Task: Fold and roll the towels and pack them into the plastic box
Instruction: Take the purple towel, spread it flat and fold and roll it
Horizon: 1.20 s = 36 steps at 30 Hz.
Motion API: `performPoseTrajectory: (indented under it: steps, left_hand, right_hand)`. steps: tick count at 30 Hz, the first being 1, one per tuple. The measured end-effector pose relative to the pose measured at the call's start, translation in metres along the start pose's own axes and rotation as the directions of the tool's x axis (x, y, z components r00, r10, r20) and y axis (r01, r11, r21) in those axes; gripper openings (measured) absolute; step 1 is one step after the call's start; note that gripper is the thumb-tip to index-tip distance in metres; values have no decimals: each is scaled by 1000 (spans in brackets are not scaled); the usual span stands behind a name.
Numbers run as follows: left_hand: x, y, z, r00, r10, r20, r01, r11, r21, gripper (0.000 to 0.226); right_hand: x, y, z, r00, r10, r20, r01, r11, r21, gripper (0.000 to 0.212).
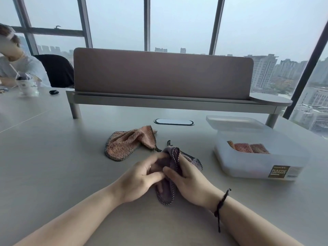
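Both hands, left (140,178) and right (188,181), grip the purple towel (166,192) at lower centre; box (257,164) at right.

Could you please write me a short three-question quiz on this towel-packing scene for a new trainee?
1. True or false: the plastic box already holds rolled towels.
2. Which towel do both hands grip? A. orange towel B. purple towel C. neither
3. Fill in: the box lid lies ___ the box, on its far side.

Key
1. True: orange rolls show inside.
2. B: left hand and right hand curl round it; the orange one lies crumpled on the table.
3. Beside.
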<state>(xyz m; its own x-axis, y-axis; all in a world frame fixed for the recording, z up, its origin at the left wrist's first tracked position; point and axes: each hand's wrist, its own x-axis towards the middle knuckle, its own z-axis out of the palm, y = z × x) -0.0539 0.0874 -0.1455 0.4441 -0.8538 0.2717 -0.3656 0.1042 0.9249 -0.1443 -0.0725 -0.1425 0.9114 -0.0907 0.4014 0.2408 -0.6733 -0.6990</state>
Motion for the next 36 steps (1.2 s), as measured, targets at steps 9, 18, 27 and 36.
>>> performPoseTrajectory:
  steps: [9, 18, 27, 36]
  left_hand:
    - [1, -2, -1, 938, 80, -336, -19, 984, 179, 36]
    - [4, 30, -9, 883, -6, -470, 34, 998, 51, 25]
    - [8, 86, -20, 792, 151, -591, -25, 976, 216, 38]
    - [-15, 137, -10, 914, 191, -359, -262, 951, -161, 41]
  right_hand:
    - [-6, -10, 8, 980, -145, 138, 168, 971, -171, 38]
    - [-4, -8, -12, 997, -54, -53, 37, 957, -286, 24]
    - [-11, -41, -49, 949, -34, -314, -68, 948, -311, 20]
    - [-4, -110, -95, 881, 30, -473, 32, 992, 122, 21]
